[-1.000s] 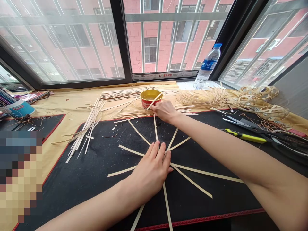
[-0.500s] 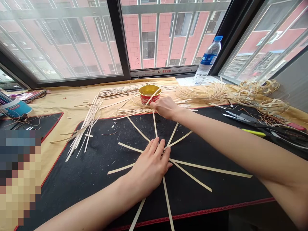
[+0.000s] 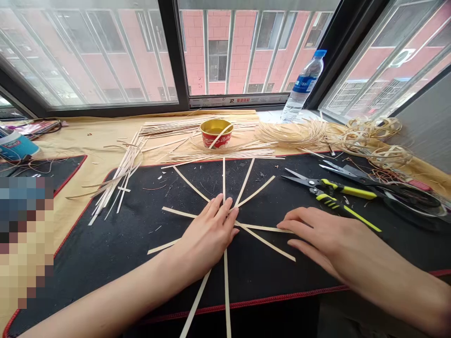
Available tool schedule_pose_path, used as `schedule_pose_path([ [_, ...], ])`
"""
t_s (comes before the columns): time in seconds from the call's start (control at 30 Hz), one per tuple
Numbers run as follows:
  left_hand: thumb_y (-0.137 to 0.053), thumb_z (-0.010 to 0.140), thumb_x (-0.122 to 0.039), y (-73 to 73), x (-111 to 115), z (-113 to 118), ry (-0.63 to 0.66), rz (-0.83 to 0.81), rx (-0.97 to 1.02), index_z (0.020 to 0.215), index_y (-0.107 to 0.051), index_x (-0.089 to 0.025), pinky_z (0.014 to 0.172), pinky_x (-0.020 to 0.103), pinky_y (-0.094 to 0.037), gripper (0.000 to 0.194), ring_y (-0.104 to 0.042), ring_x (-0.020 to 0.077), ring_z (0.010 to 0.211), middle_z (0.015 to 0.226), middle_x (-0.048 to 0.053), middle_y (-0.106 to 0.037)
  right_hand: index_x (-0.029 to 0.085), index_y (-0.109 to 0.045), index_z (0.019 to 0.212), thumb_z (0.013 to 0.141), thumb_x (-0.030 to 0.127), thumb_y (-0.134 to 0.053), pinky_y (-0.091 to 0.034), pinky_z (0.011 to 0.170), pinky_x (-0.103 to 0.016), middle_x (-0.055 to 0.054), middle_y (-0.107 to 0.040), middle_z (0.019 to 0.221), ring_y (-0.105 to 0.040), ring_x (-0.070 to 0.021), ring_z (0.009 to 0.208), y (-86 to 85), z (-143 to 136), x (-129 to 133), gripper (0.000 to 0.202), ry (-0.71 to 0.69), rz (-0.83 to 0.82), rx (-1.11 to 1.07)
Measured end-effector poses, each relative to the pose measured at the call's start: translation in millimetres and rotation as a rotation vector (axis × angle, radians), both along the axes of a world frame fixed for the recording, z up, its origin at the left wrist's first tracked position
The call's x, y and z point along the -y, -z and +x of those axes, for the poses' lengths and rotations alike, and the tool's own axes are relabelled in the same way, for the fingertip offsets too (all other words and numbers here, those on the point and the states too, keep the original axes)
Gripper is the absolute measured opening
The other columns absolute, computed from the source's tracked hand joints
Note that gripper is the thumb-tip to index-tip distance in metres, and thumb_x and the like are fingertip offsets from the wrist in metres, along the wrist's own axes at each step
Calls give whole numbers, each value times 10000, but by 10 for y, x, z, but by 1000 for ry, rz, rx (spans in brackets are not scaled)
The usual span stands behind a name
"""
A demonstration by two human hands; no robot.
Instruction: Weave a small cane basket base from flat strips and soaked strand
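Observation:
Flat pale strips, bamboo-like [image 3: 226, 286], cross one another and fan out like spokes over a black mat [image 3: 116, 277]. My left hand [image 3: 209, 234] lies flat on their crossing point and hides most of it, fingers stretched out. To its right is my right hand [image 3: 313, 234], thumb and fingers apart, palm turned down. Its fingertips are at the outer part of one strip [image 3: 260, 227] that points right; whether they touch it I cannot tell. Beyond the spokes stands a red and gold tin [image 3: 216, 136] with a strip leaning in it.
Yellow-handled cutters [image 3: 338, 190] and black scissors [image 3: 366, 178] lie at the right. Coiled strips [image 3: 294, 134], a water bottle [image 3: 303, 87] and loose straight strips [image 3: 120, 176] are around the back and left. A blue tub [image 3: 19, 146] stands far left.
My right hand has moved from beside the tin back toward me and right, its fingers now apart. My left hand stays on the crossing. The cutters have come into sight.

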State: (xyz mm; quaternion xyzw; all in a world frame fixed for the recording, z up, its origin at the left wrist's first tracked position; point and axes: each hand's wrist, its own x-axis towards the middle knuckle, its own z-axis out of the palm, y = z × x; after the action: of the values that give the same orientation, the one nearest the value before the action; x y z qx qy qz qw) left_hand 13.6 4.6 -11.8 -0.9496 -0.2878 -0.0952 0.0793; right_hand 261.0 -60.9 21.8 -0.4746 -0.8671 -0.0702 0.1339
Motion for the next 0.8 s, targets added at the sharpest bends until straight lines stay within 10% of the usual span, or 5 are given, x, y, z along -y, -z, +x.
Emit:
schedule_pose_path([
  [0.8,-441,972,-248,-251,49,-473,0,10,208,1244,-521,-63,1021,454,-485,339,-507,289,1263,1263,170,-604,254,-597,1109,869,24,-524,-523,670,-279,-32,-619,1039,-609,-163,809,90,-284,-56,340,-95,-316,-172],
])
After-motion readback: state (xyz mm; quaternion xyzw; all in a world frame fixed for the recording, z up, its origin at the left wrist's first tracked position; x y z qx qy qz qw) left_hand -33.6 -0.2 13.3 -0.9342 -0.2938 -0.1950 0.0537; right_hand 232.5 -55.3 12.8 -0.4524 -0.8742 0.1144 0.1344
